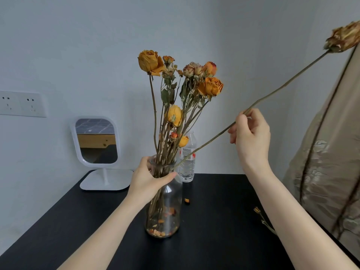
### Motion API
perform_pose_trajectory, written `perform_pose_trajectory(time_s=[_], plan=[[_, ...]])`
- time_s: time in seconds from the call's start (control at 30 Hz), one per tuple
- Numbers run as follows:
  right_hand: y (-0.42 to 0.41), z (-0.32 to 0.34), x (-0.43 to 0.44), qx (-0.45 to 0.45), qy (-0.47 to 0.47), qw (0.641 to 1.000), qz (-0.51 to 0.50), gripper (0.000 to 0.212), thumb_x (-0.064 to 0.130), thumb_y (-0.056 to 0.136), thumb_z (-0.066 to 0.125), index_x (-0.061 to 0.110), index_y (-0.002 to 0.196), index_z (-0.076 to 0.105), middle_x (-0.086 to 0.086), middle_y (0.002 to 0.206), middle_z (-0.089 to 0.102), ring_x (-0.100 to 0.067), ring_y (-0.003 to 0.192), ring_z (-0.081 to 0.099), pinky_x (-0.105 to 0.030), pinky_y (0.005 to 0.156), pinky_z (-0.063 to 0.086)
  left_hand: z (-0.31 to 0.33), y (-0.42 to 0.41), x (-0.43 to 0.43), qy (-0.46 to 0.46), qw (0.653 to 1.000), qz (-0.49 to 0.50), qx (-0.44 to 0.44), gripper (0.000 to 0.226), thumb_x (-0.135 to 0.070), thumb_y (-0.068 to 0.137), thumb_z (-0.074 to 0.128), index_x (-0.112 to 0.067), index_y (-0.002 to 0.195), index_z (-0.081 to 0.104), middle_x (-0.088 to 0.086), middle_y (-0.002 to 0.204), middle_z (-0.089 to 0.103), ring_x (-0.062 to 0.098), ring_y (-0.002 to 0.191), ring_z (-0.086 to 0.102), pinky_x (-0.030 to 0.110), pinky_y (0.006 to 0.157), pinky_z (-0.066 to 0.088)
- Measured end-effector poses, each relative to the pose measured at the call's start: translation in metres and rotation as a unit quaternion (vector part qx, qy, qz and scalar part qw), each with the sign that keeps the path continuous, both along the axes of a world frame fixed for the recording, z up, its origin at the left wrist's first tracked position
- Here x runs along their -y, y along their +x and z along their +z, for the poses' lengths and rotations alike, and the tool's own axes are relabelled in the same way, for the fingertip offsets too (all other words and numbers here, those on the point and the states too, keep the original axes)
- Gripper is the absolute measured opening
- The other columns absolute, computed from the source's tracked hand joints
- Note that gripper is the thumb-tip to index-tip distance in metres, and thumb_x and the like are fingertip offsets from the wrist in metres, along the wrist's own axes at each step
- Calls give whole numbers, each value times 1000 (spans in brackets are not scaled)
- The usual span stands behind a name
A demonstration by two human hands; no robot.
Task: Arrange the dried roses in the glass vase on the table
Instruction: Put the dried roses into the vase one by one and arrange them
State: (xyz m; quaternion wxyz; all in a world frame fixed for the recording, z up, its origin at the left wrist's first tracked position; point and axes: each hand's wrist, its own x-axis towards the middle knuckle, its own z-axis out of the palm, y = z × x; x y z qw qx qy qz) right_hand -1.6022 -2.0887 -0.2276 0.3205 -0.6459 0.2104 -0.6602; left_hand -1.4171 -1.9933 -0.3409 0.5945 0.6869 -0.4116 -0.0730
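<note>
A clear glass vase (pixel 167 211) stands on the black table (pixel 214 230), holding several dried orange and tan roses (pixel 181 84). Loose petals lie at its bottom. My left hand (pixel 150 178) is wrapped around the vase's neck. My right hand (pixel 251 133) pinches the long stem of a single dried rose (pixel 342 38), which slants from the upper right down to the vase's rim, where its lower end touches the mouth.
A white stand mirror (pixel 96 142) sits at the table's back left. A plastic water bottle (pixel 188 162) stands just behind the vase. A fallen petal (pixel 187 201) and a small dried sprig (pixel 262 217) lie on the table. A beige curtain (pixel 327 162) hangs at right with more stems before it.
</note>
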Motion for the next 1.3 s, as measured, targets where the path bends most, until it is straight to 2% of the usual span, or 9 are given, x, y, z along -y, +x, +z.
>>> perform_pose_trajectory(time_s=[0.17,0.4,0.53,0.67,0.8,0.93,1.1,1.2,1.3], plan=[[0,-4,1,0,1,1000,3,26,11,94,40,24,72,46,1,61,53,2,45,51,-12,42,42,-1,4,-1,5,999,-28,-29,56,-36,61,82,-36,107,51,-18,100,65,-1,94,59,13,70,43],[-1,-8,2,-4,5,1000,3,26,11,94,40,24,72,46,-2,62,54,3,45,51,-11,42,42,7,6,-2,26,997,-70,-28,51,-24,73,76,-32,111,44,-21,101,57,-4,95,54,11,67,38],[-2,-11,4,-10,7,1000,-1,26,12,94,40,24,72,46,-2,62,54,2,45,51,-11,43,42,23,1,-2,-3,996,-79,-38,55,-33,72,76,-35,114,39,-24,104,54,-5,96,53,15,74,40],[-2,-12,4,-12,10,1000,-4,26,12,94,40,25,71,46,-2,62,54,2,46,51,-12,42,43,33,-8,8,-9,999,-39,2,56,-45,67,76,-34,109,40,-24,97,54,-6,88,52,12,65,36],[-1,-16,4,-17,15,1000,-1,26,12,94,41,25,72,46,-3,62,54,2,46,52,-12,43,43,30,-10,17,-22,999,24,5,62,-46,67,76,-25,114,41,-19,94,53,1,84,51,11,62,34],[-2,-17,5,-16,16,1000,-1,25,11,93,41,23,71,46,-3,62,54,2,44,50,-11,42,41,27,-4,17,-10,1000,21,1,57,-44,72,73,-24,117,44,-22,90,54,-5,80,51,12,60,36],[-2,-17,4,-13,20,1000,0,25,11,93,40,22,71,47,-3,61,54,1,44,50,-12,42,41,31,8,13,2,998,-51,-23,46,-39,74,73,-25,114,53,-14,101,63,3,95,58,19,73,44],[-2,-17,3,3,19,1000,-3,24,11,92,40,20,71,48,-1,58,53,-1,44,50,-15,42,42,33,14,9,17,995,-90,-42,35,-37,75,73,-35,106,57,-14,103,66,8,100,60,28,84,48],[-3,-15,2,21,14,1000,0,22,10,91,39,16,72,48,-1,57,51,-2,44,49,-17,42,41,35,18,5,30,991,-119,-59,40,-35,77,71,-28,114,58,-8,110,67,13,105,61,38,98,46]])
